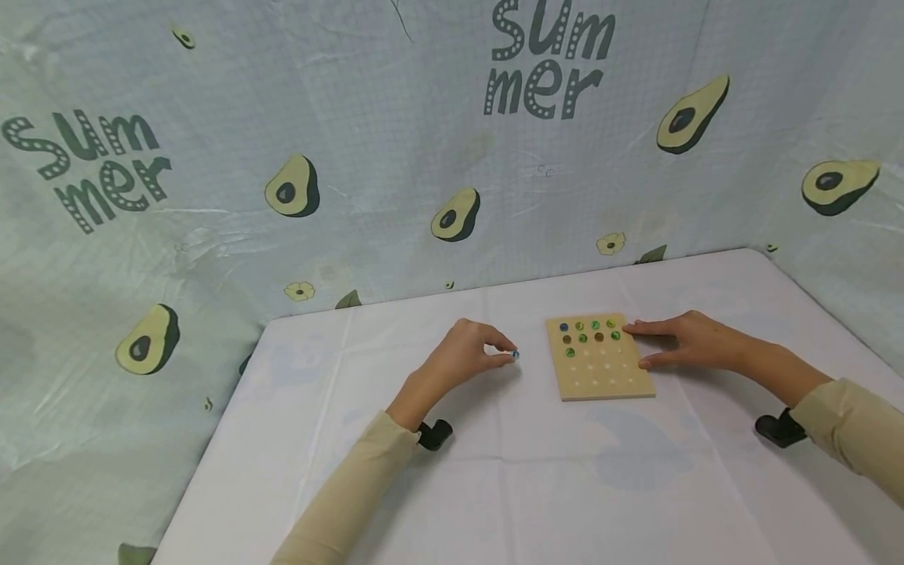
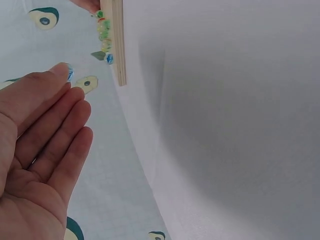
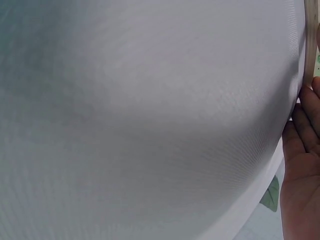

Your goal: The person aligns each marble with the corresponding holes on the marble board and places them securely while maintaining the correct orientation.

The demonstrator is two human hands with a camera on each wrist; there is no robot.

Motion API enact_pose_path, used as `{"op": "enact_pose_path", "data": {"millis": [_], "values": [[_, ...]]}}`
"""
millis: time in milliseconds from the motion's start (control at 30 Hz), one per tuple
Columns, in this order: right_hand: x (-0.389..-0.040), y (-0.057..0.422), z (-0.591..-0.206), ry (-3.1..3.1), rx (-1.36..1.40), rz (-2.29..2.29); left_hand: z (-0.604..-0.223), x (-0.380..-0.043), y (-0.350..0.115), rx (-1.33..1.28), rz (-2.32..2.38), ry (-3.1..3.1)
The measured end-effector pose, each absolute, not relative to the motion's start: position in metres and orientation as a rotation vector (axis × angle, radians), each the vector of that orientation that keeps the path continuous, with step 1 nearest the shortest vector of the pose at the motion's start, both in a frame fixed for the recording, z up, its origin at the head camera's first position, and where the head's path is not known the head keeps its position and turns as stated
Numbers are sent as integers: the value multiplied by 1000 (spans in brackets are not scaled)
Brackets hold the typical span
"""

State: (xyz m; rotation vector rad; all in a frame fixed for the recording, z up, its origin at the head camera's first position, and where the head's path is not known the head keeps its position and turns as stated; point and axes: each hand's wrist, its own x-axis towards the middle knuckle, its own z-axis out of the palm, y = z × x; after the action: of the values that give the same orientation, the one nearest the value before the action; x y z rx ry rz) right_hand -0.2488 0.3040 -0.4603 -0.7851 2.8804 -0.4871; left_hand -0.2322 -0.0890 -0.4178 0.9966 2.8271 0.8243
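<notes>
Between thumb and fingertip, my left hand (image 1: 466, 351) pinches a small clear-and-blue marble (image 1: 515, 355), held left of the board and over the cloth. The same marble (image 2: 70, 73) shows at the thumb tip in the left wrist view, the other fingers lying loosely side by side. A square wooden board (image 1: 596, 388) with rows of hollows lies flat; several marbles, green, brown and one blue marble (image 1: 563, 327), fill its far rows and the start of the third. My right hand (image 1: 695, 341) rests at the board's right edge, index finger and thumb extended against it.
A white cloth covers the table (image 1: 452, 479). Behind it hangs a pale curtain (image 1: 381, 102) printed with avocados and lettering, meeting the table's far edge. Black wrist mounts (image 1: 435, 434) sit on both wrists.
</notes>
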Motion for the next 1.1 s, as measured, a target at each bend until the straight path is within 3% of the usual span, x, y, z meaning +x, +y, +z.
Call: {"op": "enact_pose_path", "data": {"millis": [1100], "values": [[-248,304,-458,2894,-782,-484,-414,-237,-80,1036,978,2861]]}}
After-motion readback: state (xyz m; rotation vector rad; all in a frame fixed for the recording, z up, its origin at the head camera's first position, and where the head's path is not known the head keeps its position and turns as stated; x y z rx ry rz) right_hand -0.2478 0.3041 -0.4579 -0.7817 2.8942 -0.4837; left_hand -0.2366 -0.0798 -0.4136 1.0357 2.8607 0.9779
